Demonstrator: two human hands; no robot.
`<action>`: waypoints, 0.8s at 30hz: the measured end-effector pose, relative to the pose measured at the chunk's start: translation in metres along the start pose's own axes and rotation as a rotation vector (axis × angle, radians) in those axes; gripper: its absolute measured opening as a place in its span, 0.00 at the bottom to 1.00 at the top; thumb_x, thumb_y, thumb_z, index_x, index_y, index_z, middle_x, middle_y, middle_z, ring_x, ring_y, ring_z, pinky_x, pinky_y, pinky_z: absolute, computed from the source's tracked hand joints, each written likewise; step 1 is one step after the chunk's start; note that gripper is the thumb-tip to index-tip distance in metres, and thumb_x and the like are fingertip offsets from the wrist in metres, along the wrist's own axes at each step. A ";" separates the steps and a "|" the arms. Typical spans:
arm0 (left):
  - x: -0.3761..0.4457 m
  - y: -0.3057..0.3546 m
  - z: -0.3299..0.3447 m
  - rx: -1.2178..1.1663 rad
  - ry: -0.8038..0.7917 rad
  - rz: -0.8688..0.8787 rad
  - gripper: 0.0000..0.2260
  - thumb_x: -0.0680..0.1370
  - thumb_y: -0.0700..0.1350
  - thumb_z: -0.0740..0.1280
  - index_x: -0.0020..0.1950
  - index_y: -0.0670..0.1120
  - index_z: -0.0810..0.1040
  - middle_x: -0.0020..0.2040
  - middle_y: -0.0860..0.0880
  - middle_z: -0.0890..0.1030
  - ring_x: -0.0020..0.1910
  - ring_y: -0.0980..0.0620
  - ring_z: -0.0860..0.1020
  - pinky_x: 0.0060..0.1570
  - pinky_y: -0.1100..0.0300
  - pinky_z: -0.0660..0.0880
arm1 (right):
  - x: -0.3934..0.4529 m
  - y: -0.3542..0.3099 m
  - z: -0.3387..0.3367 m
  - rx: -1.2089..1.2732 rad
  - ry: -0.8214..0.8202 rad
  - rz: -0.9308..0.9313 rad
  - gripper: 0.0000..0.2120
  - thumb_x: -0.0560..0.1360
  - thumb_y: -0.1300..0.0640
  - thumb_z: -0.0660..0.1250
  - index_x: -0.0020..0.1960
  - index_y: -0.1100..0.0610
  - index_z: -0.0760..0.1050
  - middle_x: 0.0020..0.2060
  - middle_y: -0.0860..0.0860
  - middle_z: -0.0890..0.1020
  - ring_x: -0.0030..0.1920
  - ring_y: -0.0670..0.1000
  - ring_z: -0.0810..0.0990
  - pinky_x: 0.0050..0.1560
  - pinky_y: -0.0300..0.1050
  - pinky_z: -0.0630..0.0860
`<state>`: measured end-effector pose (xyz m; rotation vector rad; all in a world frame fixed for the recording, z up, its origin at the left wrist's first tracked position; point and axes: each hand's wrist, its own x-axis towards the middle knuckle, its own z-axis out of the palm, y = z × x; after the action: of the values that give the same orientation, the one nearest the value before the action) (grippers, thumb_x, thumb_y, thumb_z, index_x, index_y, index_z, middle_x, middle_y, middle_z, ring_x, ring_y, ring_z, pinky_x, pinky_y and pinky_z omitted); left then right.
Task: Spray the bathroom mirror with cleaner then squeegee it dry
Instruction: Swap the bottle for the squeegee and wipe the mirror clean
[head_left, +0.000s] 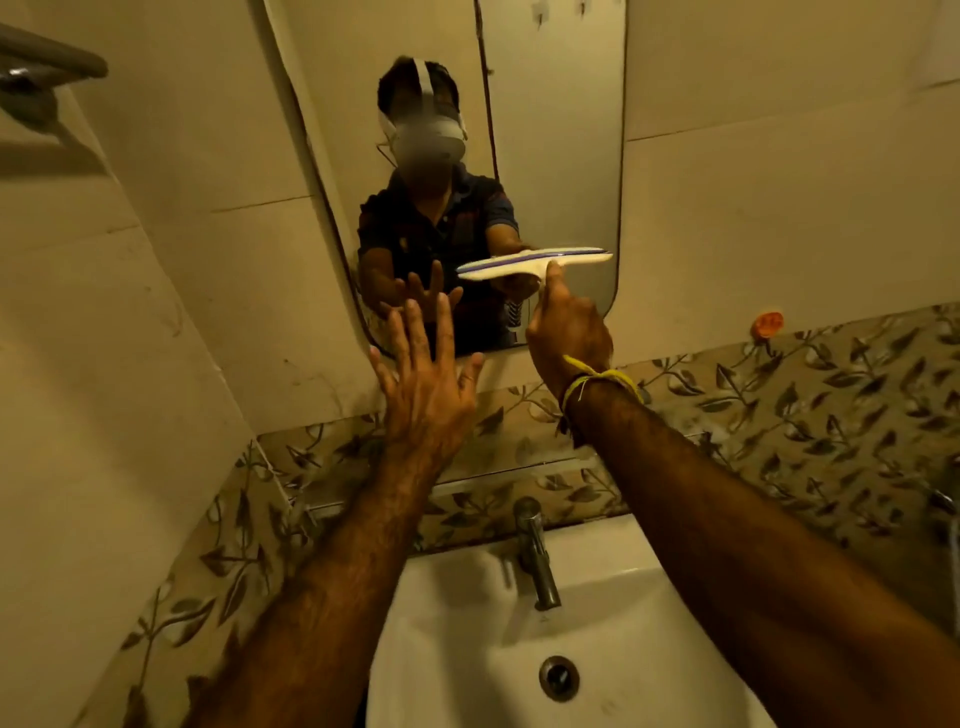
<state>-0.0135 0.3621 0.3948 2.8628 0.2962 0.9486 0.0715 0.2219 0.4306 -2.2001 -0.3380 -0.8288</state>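
The bathroom mirror (561, 156) hangs on the cream tiled wall above the sink and reflects a person. My right hand (569, 332) is shut on the handle of a white squeegee (535, 262) with a purple stripe. Its blade lies level against the lower right part of the glass. My left hand (428, 384) is raised with fingers spread, near the mirror's lower left edge, holding nothing. Whether it touches the glass I cannot tell. No spray bottle is in view.
A white sink (613, 623) with a metal tap (535, 551) and drain (558, 678) sits below my arms. Leaf-patterned tiles (805, 415) band the wall. An orange object (768, 325) sticks to the wall at right. A metal fixture (36, 78) juts out top left.
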 end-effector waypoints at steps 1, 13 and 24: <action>-0.006 0.008 0.003 -0.030 -0.008 0.019 0.33 0.82 0.63 0.45 0.81 0.52 0.37 0.82 0.42 0.38 0.80 0.42 0.37 0.76 0.34 0.39 | -0.004 0.005 0.000 -0.015 -0.045 0.004 0.23 0.80 0.57 0.58 0.75 0.55 0.63 0.42 0.58 0.83 0.41 0.59 0.83 0.38 0.50 0.79; -0.166 0.114 0.115 -0.433 -0.363 0.190 0.18 0.84 0.54 0.60 0.71 0.48 0.76 0.66 0.47 0.80 0.64 0.47 0.78 0.63 0.54 0.74 | -0.113 0.125 -0.094 0.173 -0.114 0.362 0.17 0.78 0.56 0.60 0.65 0.58 0.68 0.54 0.59 0.82 0.54 0.61 0.80 0.54 0.56 0.78; -0.228 0.220 0.227 -0.340 -1.054 0.133 0.25 0.84 0.52 0.59 0.80 0.45 0.61 0.78 0.44 0.65 0.77 0.44 0.63 0.74 0.53 0.61 | -0.226 0.268 -0.184 0.248 0.159 0.842 0.10 0.74 0.63 0.66 0.54 0.61 0.78 0.46 0.56 0.84 0.47 0.56 0.83 0.51 0.60 0.80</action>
<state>-0.0233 0.0879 0.1177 2.6265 -0.1506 -0.5150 -0.0580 -0.0919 0.2272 -1.7723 0.5150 -0.4438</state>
